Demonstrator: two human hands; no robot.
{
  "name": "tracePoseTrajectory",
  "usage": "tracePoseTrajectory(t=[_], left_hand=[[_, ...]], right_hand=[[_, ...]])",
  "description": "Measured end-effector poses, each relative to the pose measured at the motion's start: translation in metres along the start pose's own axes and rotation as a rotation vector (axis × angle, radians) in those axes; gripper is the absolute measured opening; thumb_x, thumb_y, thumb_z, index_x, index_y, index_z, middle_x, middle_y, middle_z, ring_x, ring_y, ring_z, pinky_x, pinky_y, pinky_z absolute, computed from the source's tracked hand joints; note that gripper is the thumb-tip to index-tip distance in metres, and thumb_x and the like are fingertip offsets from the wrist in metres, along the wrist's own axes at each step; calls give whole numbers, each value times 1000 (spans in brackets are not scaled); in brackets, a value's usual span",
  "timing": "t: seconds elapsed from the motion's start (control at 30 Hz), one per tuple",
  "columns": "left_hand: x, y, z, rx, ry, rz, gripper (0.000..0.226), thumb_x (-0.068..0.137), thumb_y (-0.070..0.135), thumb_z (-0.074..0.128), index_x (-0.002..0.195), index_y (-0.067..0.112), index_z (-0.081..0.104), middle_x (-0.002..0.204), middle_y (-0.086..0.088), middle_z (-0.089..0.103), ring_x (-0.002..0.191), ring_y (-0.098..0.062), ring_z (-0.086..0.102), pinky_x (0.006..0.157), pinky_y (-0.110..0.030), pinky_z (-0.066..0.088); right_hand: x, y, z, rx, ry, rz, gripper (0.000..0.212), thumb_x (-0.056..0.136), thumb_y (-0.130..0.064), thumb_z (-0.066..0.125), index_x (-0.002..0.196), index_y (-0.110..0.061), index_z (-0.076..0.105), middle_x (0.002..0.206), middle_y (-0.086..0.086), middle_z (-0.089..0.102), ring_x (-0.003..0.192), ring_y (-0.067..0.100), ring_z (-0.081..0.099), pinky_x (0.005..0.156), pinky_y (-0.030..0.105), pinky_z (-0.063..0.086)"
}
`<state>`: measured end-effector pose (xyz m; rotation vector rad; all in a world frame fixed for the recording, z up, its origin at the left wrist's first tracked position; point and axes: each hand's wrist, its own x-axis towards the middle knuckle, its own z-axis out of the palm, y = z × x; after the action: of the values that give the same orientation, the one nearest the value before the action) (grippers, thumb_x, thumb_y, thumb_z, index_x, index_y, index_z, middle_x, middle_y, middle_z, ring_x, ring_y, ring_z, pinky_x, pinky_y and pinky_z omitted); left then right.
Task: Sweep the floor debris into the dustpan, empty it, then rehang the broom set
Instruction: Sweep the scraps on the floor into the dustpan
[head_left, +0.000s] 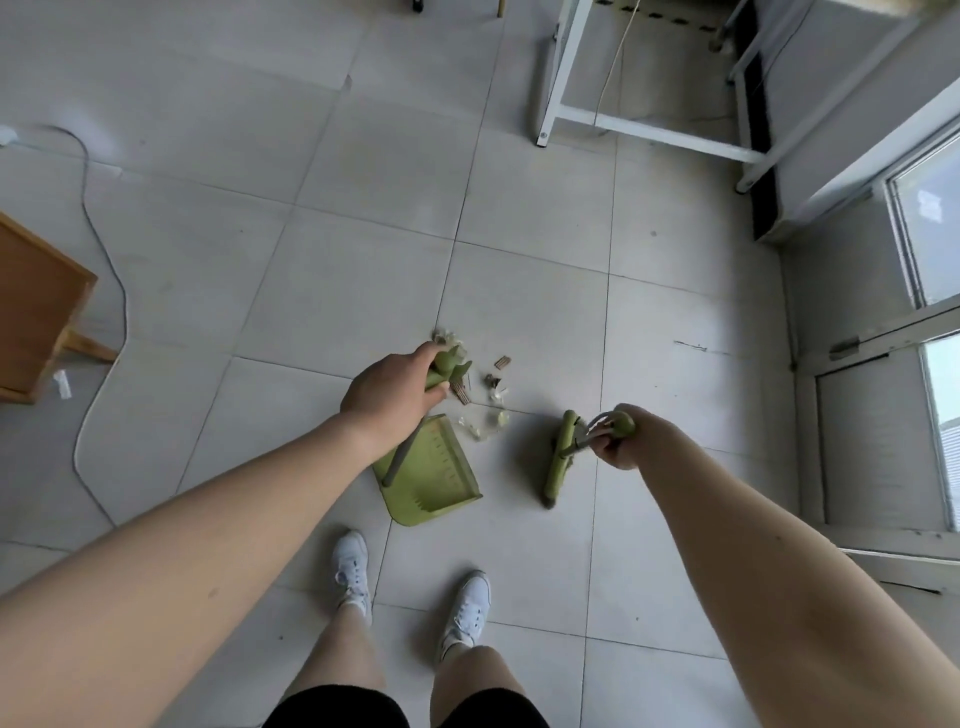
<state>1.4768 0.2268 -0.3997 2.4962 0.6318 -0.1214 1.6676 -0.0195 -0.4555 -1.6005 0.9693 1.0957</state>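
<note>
**Debris is lying between the dustpan and the broom**

I am looking down at the floor (519, 291). The left hand (389, 389) is wrapping its grip round the top of the dustpan handle (402, 457). The right hand (621, 441) is holding its grip tight on the top of the broom handle (582, 444).

The green dustpan (436, 483) is sitting flat on the floor. The debris (485, 410) is lying just past its far right corner. The broom head (557, 462) is standing to the right, with its long side pointing away from me. So I am thinking the broom needs to push left, toward the pan. The left hand is nearer the debris.

The left hand is hiding some bits. The bristles are hard to make out.
</note>
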Motion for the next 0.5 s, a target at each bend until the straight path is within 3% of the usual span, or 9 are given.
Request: tracePoseTrajectory(t=[0.3,0.5], left_hand=[[20,-79,-64,-16,-43,23,20,94,30,55,108,18,49,86,-5,65,76,-28,60,63,-37,51],[42,-115,-94,-26,-64,58,15,93,29,55,102,19,49,81,-3,63,71,-25,58,60,-37,49]], right_hand=[[-24,-17,145,12,-47,-18,28,93,-8,35,67,-5,45,32,10,49,20,18,45,29,12,36],[-40,-31,166,41,-1,-69,26,90,-6,33,65,-9,39,29,7,40,19,16,38,28,12,31]])
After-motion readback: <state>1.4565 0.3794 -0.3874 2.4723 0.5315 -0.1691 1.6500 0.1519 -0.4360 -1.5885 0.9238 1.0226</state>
